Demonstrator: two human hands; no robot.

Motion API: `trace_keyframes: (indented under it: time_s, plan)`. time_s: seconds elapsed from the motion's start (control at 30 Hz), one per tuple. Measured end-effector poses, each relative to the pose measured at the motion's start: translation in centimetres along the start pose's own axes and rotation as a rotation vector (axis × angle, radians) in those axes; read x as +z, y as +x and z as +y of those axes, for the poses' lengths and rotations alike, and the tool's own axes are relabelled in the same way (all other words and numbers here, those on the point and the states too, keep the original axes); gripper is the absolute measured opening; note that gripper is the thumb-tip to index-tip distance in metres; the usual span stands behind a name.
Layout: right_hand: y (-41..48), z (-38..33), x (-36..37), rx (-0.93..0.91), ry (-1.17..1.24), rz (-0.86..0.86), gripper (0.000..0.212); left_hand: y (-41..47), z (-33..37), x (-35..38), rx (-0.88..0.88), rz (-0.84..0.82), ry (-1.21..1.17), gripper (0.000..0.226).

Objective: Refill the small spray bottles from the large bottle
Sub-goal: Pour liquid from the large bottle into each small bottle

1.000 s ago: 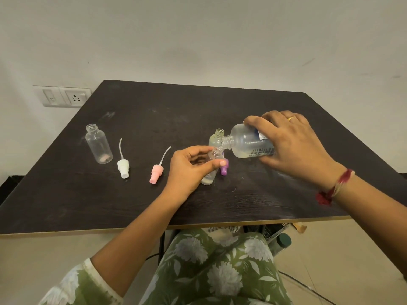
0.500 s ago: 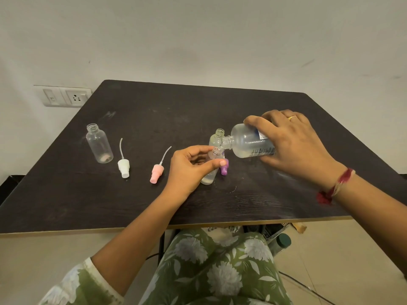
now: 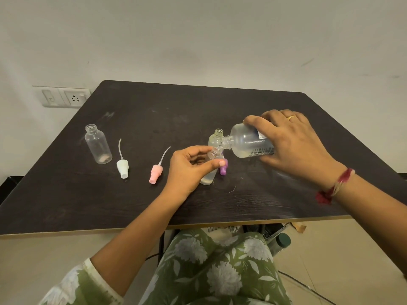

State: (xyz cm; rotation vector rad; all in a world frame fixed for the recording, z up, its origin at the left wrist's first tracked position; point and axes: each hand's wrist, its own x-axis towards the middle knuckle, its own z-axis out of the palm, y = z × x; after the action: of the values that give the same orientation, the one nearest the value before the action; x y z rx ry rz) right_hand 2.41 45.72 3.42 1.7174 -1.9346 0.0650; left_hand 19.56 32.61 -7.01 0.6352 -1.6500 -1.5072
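- While the left hand (image 3: 187, 170) curls its thumb and forefinger round the upper half of the held spray bottle (image 3: 208, 177), that bottle has its base on the dark table (image 3: 154, 119), with a little clear liquid showing at the bottom.
- The right hand (image 3: 295, 146) wraps its fingers (image 3: 255, 122) over the large bottle (image 3: 244, 142), thumb underneath. It holds the bottle tipped almost level, its open mouth right at the held spray bottle's open neck.
- Just behind those two necks a second spray bottle (image 3: 217, 137) stands upright and uncapped, partly hidden.
- A purple sprayer top (image 3: 222, 169) lies on the table just beside the held spray bottle, by the left thumb tip; I cannot tell whether they touch.
- Left of the left hand, a pink sprayer top (image 3: 156, 172) and a white sprayer top (image 3: 122, 169) lie on their sides, well apart, thin tubes pointing away from the person.
- Farthest left, an empty spray bottle (image 3: 98, 145) stands upright with no cap.
- The right hand wears a gold ring (image 3: 292, 117), and a red thread band (image 3: 334, 187) circles its wrist.
- A wall socket (image 3: 66, 96) sits by the table's far left corner.
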Motion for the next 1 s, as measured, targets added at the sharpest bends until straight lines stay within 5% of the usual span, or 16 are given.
trace_keyframes:
  time_s: [0.23,0.7,1.0]
  plan:
    - [-0.2,-0.2,0.5,0.047,0.144,-0.035,0.069,-0.1,0.4,0.0,-0.003,0.003,-0.035,0.063]
    - [-3.2,0.6,2.7,0.306,0.778,-0.054,0.077,-0.4,1.4,0.0,0.006,-0.008,-0.093,0.029]
    - [-4.2,0.6,3.2,0.354,0.834,-0.015,0.078,-0.2,1.5,0.2,0.007,0.011,-0.073,0.035]
